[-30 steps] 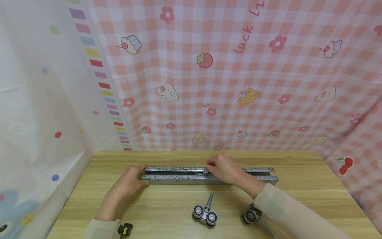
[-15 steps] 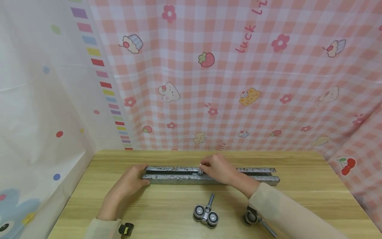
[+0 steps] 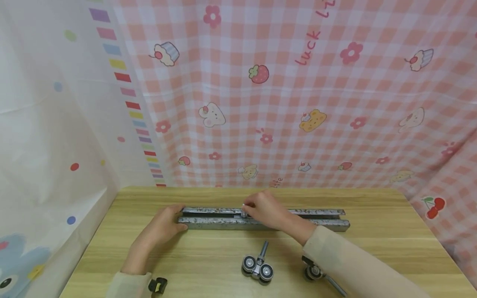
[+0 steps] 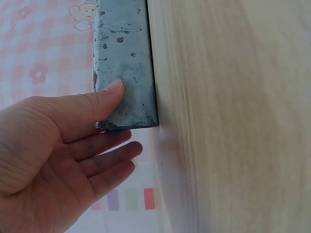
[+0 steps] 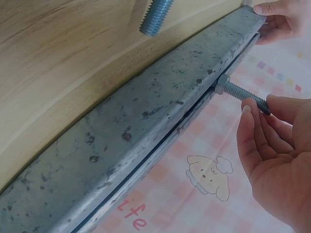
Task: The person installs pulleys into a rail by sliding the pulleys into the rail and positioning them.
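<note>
A person works with both bare hands at a wooden table (image 3: 208, 258), where a worn metal rail (image 3: 223, 227) lies lengthwise from left to right, its long slot facing up, near the table's far edge. The left hand (image 3: 164, 223) grips the rail's left end, thumb pressed on the near wall and index finger reaching behind the end, while the remaining fingers hang loosely bent beside it, as the left wrist view shows. The right hand (image 3: 266, 211) pinches a threaded bolt (image 5: 245, 94) by its upper end between thumb and fingertips; the bolt rises out of the slot a little left of the rail's middle, with a hex nut low on its shaft at the slot. Whatever sits beneath it inside the rail is mostly hidden. On the near side of the rail, well apart from it, a roller trolley (image 3: 257, 271) rests on the tabletop with its stud pointing toward the rail. To its right, a second trolley (image 3: 313, 272) lies partly covered by the right sleeve (image 3: 346, 258), its stud angled toward the person. A small black fitting (image 3: 158, 285) shows just beside the left cuff (image 3: 128, 285). A pink-and-white checked curtain (image 3: 231, 95), printed with strawberries, cupcakes and flowers, hangs behind
</note>
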### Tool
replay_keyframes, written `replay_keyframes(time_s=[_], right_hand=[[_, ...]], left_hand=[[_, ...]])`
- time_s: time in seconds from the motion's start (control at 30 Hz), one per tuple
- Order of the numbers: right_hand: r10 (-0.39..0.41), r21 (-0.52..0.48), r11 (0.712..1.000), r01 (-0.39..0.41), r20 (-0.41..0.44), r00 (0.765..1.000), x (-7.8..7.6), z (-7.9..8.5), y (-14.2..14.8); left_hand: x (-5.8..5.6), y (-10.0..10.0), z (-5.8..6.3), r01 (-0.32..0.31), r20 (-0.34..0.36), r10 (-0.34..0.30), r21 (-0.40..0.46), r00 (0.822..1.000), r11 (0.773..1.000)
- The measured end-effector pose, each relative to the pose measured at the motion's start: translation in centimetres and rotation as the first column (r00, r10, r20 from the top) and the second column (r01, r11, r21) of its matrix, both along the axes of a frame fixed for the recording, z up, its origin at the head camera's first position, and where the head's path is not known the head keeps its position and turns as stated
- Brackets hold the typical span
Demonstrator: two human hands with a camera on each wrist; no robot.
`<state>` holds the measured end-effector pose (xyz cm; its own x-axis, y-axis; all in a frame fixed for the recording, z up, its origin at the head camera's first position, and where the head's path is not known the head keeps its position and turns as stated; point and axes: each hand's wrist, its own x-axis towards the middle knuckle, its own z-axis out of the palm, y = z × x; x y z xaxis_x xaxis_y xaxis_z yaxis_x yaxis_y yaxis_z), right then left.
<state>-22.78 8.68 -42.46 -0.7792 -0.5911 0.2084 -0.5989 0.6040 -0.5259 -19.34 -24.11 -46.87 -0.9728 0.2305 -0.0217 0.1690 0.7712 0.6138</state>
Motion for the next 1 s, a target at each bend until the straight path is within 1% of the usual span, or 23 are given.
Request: replay_keyframes(time_s=[0.07,0.37,0.53,0.67,0.8,1.0], right_hand=[[0.003,0.002,1.000,-0.003,0.008,1.000,0.0,0.1,-0.2],[0.006,0.034,0.999,-0.006,-0.005,1.000,0.0,0.0,-1.6],[0.011,0.026,1.000,-0.011,0.008,1.000,-0.1,-0.1,-2.3],[0.028,0.017,0.999,-0.028,-0.007,1.000,-0.1,-0.1,-2.8],[0.051,0.010,0.999,-0.050,-0.014,0.999,-0.2,-0.1,-3.3],[0.063,0.008,0.998,-0.063,-0.002,0.998,-0.4,-0.1,-3.9]], left_hand=[[0.0,0.0,0.0,0.002,0.005,-0.002,0.004,1.000,1.000],[0.0,-0.1,0.1,0.011,0.006,-0.012,0.011,1.000,1.000],[0.0,-0.1,0.1,0.008,0.015,-0.008,0.009,1.000,1.000],[0.0,0.0,0.0,0.005,0.019,-0.005,0.008,1.000,1.000],[0.0,0.1,0.1,0.009,0.018,-0.009,0.004,1.000,1.000],[0.1,0.1,0.3,0.007,0.028,-0.007,-0.004,1.000,1.000]])
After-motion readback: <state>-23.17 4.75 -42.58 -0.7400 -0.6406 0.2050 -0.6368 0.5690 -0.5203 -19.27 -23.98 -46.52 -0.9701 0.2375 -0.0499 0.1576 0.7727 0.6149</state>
